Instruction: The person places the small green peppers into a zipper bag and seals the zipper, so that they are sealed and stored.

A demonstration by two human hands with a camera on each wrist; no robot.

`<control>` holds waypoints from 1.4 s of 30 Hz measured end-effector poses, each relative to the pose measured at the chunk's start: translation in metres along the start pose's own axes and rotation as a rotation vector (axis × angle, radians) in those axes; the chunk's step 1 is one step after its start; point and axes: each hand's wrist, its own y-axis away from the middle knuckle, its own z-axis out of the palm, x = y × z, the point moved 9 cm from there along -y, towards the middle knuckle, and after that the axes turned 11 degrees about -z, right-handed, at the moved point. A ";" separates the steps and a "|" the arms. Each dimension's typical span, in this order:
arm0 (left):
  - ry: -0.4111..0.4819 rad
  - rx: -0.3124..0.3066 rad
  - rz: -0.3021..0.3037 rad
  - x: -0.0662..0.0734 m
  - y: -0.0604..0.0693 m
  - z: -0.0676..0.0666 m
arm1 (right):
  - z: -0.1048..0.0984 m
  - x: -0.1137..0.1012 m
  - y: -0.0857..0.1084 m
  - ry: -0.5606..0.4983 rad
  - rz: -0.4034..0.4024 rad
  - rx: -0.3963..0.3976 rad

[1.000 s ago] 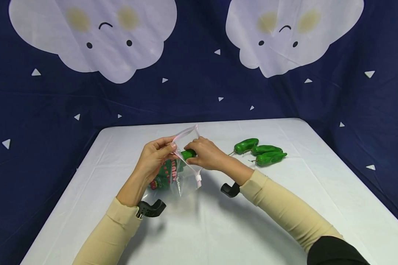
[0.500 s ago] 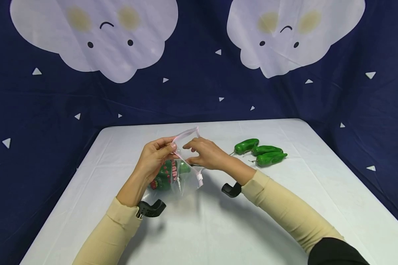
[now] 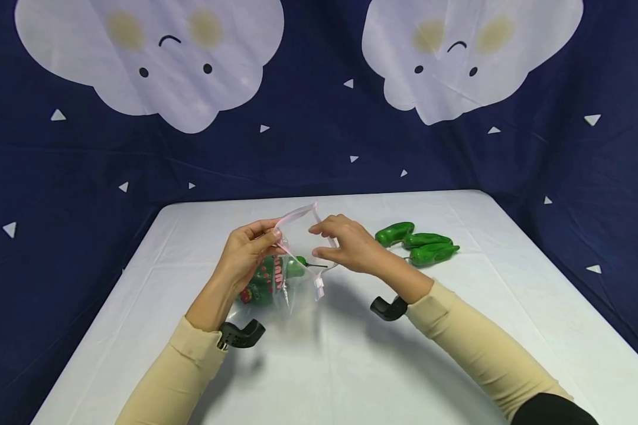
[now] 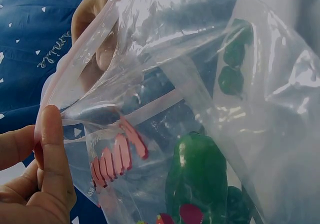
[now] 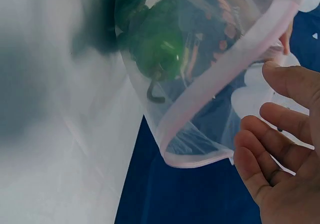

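My left hand (image 3: 250, 251) pinches the pink rim of a clear zip bag (image 4: 280, 149) between thumb and fingers, keeping its mouth spread. Inside lie green peppers; one pepper (image 5: 159, 47) shows its curved stem toward the opening in the right wrist view. Red lettering is printed on the bag. Just right of the bag's mouth is my right hand (image 3: 351, 245), its fingers loosely bent and parted with nothing between them. How many peppers the bag holds is hard to tell through the plastic.
On the white table (image 3: 414, 330), right of my right hand, lie three loose green peppers (image 3: 432, 254) close together. A dark blue cloth (image 3: 319, 159) with clouds hangs behind the table's far edge.
My right hand released a green pepper into the bag, then drew back to the right out of its mouth. The left hand stayed in place on the rim.
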 end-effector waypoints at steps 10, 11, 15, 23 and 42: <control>0.009 0.003 0.002 0.001 0.001 -0.001 | -0.017 0.008 0.021 -0.031 0.035 0.069; 0.010 0.003 0.002 0.001 0.001 -0.001 | -0.018 0.009 0.024 -0.034 0.043 0.076; 0.014 0.003 0.004 0.002 0.001 -0.002 | -0.026 0.016 0.036 -0.047 0.070 0.112; 0.020 0.001 0.007 0.002 0.001 -0.002 | -0.035 0.039 0.067 -0.075 0.168 0.141; 0.009 0.002 0.012 0.002 0.002 -0.003 | -0.040 0.127 0.149 -0.086 0.500 0.081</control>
